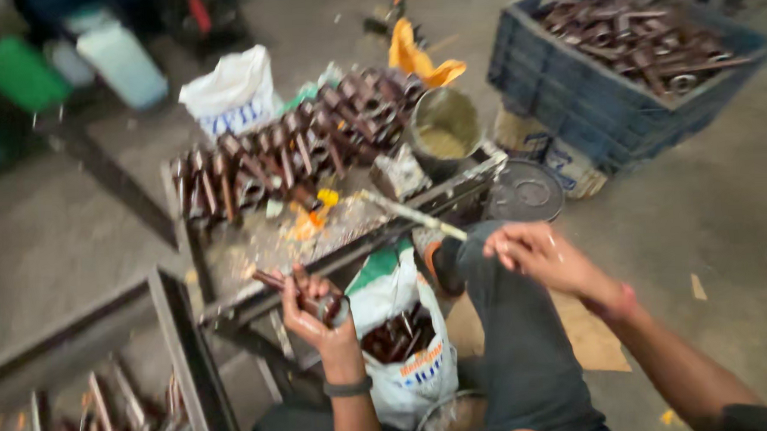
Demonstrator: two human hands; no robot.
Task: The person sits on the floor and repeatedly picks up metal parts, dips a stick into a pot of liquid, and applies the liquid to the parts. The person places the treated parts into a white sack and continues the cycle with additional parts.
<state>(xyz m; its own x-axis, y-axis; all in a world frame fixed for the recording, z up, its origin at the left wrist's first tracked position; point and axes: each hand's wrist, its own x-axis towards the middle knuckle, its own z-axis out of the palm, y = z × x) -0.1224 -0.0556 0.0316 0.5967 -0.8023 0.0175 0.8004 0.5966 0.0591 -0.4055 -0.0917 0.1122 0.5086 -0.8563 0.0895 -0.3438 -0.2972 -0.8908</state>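
From my remote seat I see the left hand point(314, 309), low and left of centre in the frame, with its fingers point(305, 290) closed around one rusty brown metal part point(305, 298): a short rod ending in a greyish ring near the palm, tilted up to the left. The blur hides finer detail. The right hand point(540, 253), right of centre, has its fingers curled in and pinched together; I cannot tell whether they hold anything.

Between the two hands sits one white sack point(402, 335), open, with more dark brown parts inside. Just above the hands a metal surface point(256, 251) carries a long heap of similar rusty parts point(299, 150), too many and too blurred to count, plus a grey stick point(414, 214) lying across its edge.

Further out I count one round tin point(444, 127) with yellowish paste, one yellow cloth point(415, 59) above it, one white bag point(233, 93) at upper left of centre, and one blue crate point(602, 77) of metal parts at upper right.
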